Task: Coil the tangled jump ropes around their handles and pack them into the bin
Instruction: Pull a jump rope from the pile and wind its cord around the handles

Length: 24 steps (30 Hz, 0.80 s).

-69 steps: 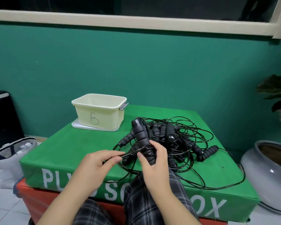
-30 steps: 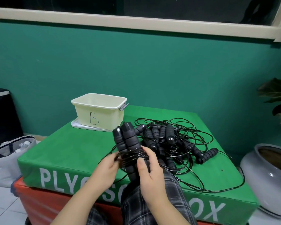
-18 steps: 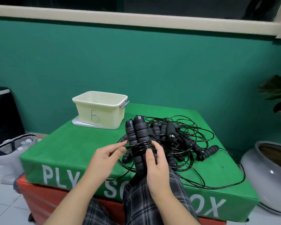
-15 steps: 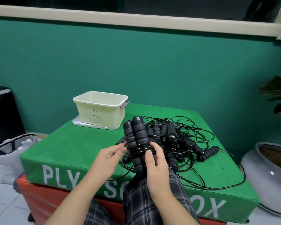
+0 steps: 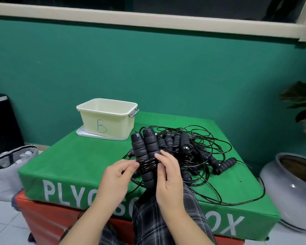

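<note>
Two black handles with ribbed, foam-like sleeves and hard faceted caps stand side by side, nearly upright and tipped a little away from the person. Thin glossy black cord is wound in several tight turns round their middle. The right hand holds the pair from the right: fingers curled round the far side, thumb laid along the near side just below the turns — a closed grip on the bundle. The left hand comes in from the left with thumb and forefinger pinched together against the edge of the winding; whether a strand lies between them cannot be told. Both forearms rise from the lower edge of the view over plaid trouser legs.

Just beyond and to the right of the right-hand grip lies the tangle of jump ropes — more ribbed black handles heaped together, with loose wiry loops spreading toward the near right edge of the surface, a padded green box with white lettering on its front. Beyond the left-hand grip, well apart, stands the bin, a pale yellow plastic tub with rounded corners, a grey clip on its right side and a hand-drawn "B" on its front, sitting on a white lid.
</note>
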{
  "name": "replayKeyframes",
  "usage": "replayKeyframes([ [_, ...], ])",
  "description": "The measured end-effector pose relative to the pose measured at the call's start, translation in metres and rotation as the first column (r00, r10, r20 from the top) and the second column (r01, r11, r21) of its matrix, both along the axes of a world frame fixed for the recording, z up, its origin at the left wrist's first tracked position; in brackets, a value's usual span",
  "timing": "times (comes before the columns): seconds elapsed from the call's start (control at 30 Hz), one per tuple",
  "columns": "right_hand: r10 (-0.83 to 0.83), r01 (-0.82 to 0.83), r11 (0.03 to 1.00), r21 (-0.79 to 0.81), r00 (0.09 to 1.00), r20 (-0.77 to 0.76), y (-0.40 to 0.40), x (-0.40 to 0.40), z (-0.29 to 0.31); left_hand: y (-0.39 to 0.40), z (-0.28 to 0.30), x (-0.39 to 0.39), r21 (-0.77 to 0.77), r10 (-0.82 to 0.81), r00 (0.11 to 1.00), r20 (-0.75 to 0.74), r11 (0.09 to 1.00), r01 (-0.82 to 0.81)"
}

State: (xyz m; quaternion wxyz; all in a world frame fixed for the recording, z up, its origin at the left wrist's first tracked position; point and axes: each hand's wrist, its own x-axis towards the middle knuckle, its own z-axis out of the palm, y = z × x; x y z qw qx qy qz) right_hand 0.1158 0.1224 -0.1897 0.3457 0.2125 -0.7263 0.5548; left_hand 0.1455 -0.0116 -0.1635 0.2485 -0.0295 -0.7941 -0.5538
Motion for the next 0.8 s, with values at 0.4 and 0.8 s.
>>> replayKeyframes([
  [0.4,-0.152,0.108,0.946,0.305,0.980,0.125,-0.004,-0.001,-0.005,-0.002,0.002,0.005,-0.171,-0.030,0.997,-0.069,0.985,0.018],
  [0.8,0.116,-0.157,0.981,0.114,0.945,0.305,0.001,0.010,-0.001,-0.003,-0.006,-0.005,0.207,-0.060,0.992,0.111,0.978,0.036],
])
